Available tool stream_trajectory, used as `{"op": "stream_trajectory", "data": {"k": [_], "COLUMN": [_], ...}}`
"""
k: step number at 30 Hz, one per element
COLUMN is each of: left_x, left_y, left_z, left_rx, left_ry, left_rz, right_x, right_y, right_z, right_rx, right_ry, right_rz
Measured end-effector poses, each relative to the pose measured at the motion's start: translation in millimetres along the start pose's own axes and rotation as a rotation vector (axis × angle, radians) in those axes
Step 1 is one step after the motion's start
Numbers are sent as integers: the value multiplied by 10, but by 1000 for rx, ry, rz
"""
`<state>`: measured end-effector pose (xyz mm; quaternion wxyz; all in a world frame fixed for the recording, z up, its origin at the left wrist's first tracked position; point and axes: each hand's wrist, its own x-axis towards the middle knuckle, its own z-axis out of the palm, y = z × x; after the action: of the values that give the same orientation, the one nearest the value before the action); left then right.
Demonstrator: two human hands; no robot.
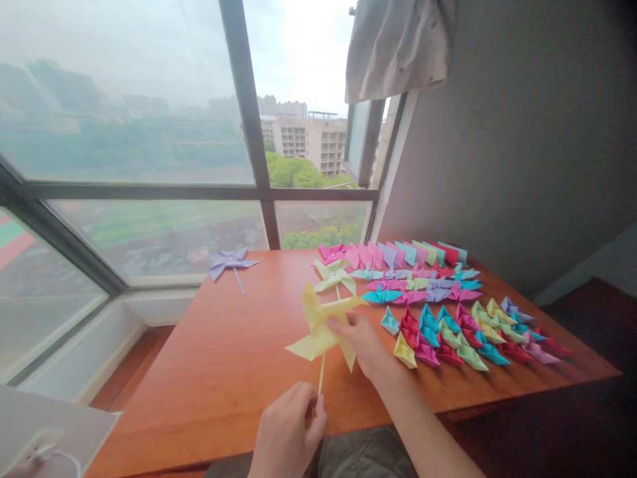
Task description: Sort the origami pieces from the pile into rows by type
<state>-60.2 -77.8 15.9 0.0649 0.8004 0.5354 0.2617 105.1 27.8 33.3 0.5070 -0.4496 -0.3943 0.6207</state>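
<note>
The yellow pinwheel is held by both hands over the near part of the table; whether the table is touched by it cannot be told. Its stick is run from the paper blades back toward the person's body, with the lower end leaned slightly left. That lower end is pinched between thumb and curled fingers of the left hand, on the near side of the pinwheel. The blades are gripped by the right hand from the pinwheel's right, the thumb being laid close to the centre (the fingers behind are mostly hidden). So the blades are nearer the right hand, the stick's end the left. Just beyond the pinwheel a pale green pinwheel is seen; beyond and to its left, a purple pinwheel; to its right, paper boats.
</note>
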Motion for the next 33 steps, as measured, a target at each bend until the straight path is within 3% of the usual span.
{"op": "stream_trajectory", "data": {"k": [5,10,15,23,33], "left_x": [23,161,427,892,1087], "left_y": [20,74,97,157,293], "left_z": [-35,-31,18,172,352], "left_rx": [-119,-384,-509,-249,-100], "left_ry": [-47,-153,-107,-120,-197], "left_rz": [-85,-221,-342,-369,-395], "right_x": [-11,0,14,-282,-582], "right_y": [-52,-104,-47,155,301], "right_z": [64,45,-134,-382,-461], "right_rx": [-37,-150,-407,-798,-877], "right_ry": [49,91,229,394,330], "right_rz": [-13,-47,-122,-249,-382]}}
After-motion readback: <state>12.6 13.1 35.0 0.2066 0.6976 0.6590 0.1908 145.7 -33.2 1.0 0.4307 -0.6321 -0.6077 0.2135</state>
